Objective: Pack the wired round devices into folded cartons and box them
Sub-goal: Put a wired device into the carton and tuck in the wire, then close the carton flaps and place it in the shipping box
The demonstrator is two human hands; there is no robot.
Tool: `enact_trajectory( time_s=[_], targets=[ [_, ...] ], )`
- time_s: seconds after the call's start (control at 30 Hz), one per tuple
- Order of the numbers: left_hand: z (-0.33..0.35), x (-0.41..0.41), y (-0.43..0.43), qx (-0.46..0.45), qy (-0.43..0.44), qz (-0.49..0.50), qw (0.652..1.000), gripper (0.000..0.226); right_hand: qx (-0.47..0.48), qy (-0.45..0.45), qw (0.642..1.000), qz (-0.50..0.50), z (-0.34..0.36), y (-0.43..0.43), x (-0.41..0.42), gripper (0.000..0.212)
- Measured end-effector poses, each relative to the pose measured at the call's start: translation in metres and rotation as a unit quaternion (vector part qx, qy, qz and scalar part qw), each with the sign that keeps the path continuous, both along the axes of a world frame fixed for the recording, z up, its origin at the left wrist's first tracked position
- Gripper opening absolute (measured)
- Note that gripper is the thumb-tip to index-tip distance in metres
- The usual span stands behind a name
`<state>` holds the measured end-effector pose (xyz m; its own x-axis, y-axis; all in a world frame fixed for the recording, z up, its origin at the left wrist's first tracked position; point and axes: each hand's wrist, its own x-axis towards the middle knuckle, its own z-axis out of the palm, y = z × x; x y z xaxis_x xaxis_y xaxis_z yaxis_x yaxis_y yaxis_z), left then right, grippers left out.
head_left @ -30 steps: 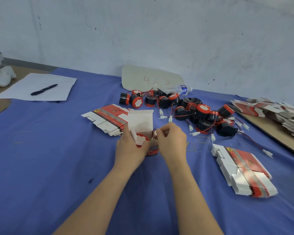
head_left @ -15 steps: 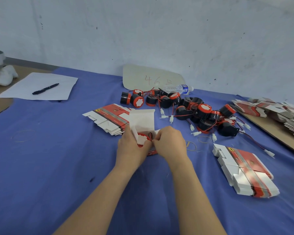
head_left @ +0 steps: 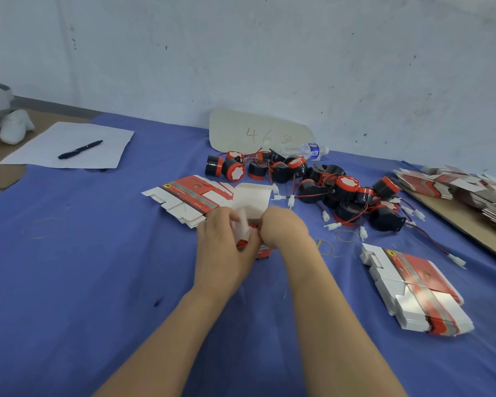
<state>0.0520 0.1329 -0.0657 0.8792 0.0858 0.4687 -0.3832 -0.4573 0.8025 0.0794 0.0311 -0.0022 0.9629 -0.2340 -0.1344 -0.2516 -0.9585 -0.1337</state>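
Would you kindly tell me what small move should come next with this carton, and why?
Probably fold the white lid flap down and tuck it in. The left hand and right hand both grip the carton, the flap stands open behind them, and the device seems to be inside, hidden by fingers.

left hand [head_left: 222, 253] + right hand [head_left: 284, 227] grip carton [head_left: 252, 202]; device pile [head_left: 335, 193] behind

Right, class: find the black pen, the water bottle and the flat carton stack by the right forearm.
black pen [head_left: 80, 150]: head view, middle of its barrel.
water bottle [head_left: 297, 151]: head view, clear body beside the label.
flat carton stack [head_left: 418, 282]: head view, top carton's printed face.
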Motion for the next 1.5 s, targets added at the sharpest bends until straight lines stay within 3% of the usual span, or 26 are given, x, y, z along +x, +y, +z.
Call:
enact_trajectory(
  time_s=[0.07,0.17,0.23,0.43,0.53,0.7,0.83,0.93,1.03,1.1,1.3,1.4,1.5],
  targets=[
    [0.0,0.001,0.002,-0.013,0.005,-0.02,1.0,0.019,0.031,-0.014,0.999,0.015,-0.001,-0.004,-0.003,0.016],
    [0.001,0.005,0.003,0.005,0.063,-0.041,0.997,0.033,0.121,-0.077,0.988,0.052,-0.008,-0.01,-0.015,0.024],
    [-0.003,0.008,0.001,0.03,0.068,-0.043,0.996,0.019,0.145,-0.124,0.979,0.069,-0.015,-0.012,-0.023,0.023],
    [-0.001,0.011,0.001,-0.053,0.082,-0.067,0.993,0.035,0.275,-0.236,0.931,0.039,-0.031,-0.019,-0.027,0.008],
    [-0.001,0.012,0.001,-0.042,0.082,-0.069,0.993,0.034,0.269,-0.246,0.93,0.043,-0.036,-0.018,-0.023,0.011],
    [-0.003,0.013,0.002,-0.057,0.092,-0.064,0.992,0.036,0.155,-0.232,0.96,0.021,-0.041,-0.017,-0.015,0.022],
    [-0.002,0.013,0.0,-0.079,0.095,0.006,0.992,0.057,0.256,-0.221,0.941,0.007,-0.042,-0.022,-0.022,0.021],
    [-0.003,0.013,0.0,-0.051,0.091,0.066,0.992,0.068,0.301,-0.279,0.912,0.012,-0.043,-0.021,-0.025,0.017],
    [-0.004,0.014,0.002,-0.067,0.065,0.024,0.995,0.058,0.35,-0.328,0.875,0.056,-0.043,-0.012,-0.026,0.027],
    [-0.004,0.016,0.004,-0.069,0.07,-0.006,0.995,0.045,0.388,-0.305,0.867,0.069,-0.043,-0.006,-0.026,0.027],
    [-0.005,0.021,0.012,-0.082,0.062,-0.058,0.993,0.024,0.376,-0.288,0.88,0.043,-0.051,-0.013,-0.022,0.016],
    [-0.003,0.02,0.016,-0.092,0.057,-0.085,0.99,0.033,0.384,-0.267,0.884,-0.013,-0.053,-0.019,-0.021,0.036],
    [-0.002,0.016,0.016,-0.114,0.063,-0.12,0.984,0.035,0.369,-0.239,0.898,0.03,-0.049,-0.026,-0.025,0.048]
  ],
)
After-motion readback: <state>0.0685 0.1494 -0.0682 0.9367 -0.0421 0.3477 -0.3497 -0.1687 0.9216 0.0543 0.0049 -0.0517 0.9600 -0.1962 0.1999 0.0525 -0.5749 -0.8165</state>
